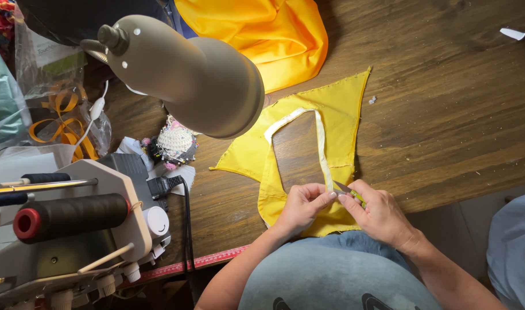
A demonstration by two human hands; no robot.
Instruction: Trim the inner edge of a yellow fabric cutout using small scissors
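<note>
A yellow fabric piece (308,135) lies on the wooden table (446,103), with a pale trimmed edge (321,143) looping across it. My left hand (301,208) pinches the near end of that edge at the table's front. My right hand (378,213) holds a small tool with a metal tip and a yellow-green handle (349,192), its tip at the trim between my two hands. The tool's handle is mostly hidden in my fingers.
A grey desk lamp head (199,74) hangs over the left middle. A sewing machine with a dark thread spool (73,215) stands at the left front, a pin cushion (173,143) behind it. Bright orange-yellow cloth (262,31) is heaped at the back.
</note>
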